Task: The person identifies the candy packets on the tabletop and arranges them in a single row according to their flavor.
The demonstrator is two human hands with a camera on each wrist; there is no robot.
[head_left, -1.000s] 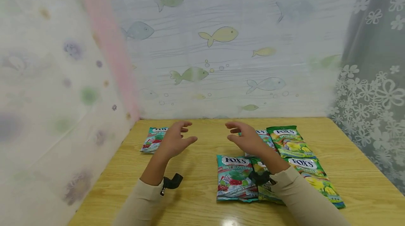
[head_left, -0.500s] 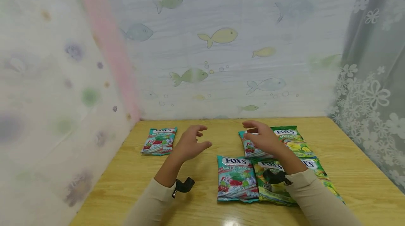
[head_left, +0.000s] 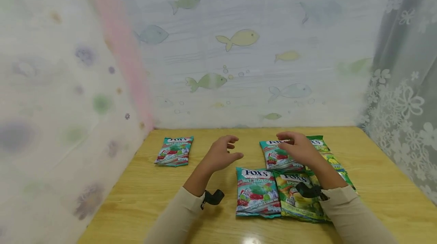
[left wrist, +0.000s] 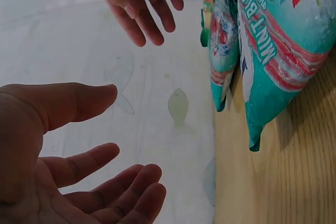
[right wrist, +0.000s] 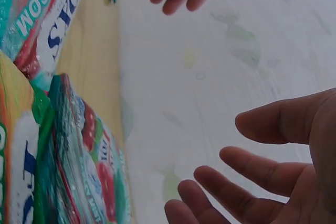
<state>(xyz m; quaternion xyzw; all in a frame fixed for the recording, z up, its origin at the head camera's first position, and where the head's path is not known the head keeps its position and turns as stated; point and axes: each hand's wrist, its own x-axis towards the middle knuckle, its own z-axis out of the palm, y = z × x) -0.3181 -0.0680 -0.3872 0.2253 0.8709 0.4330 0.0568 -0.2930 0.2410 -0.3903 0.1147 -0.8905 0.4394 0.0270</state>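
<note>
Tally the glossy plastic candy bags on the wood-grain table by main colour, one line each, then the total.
Teal plastic Mint Blossom candy bags: 3
Green-and-yellow plastic candy bags: 3, partly hidden by the beige-sleeved right arm
Total: 6

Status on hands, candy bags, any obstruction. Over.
Left hand, right hand: empty, raised over table. One Mint Blossom bag alone at left; other bags grouped at right. Right arm partly blocks the green-yellow bags from the head camera.
</note>
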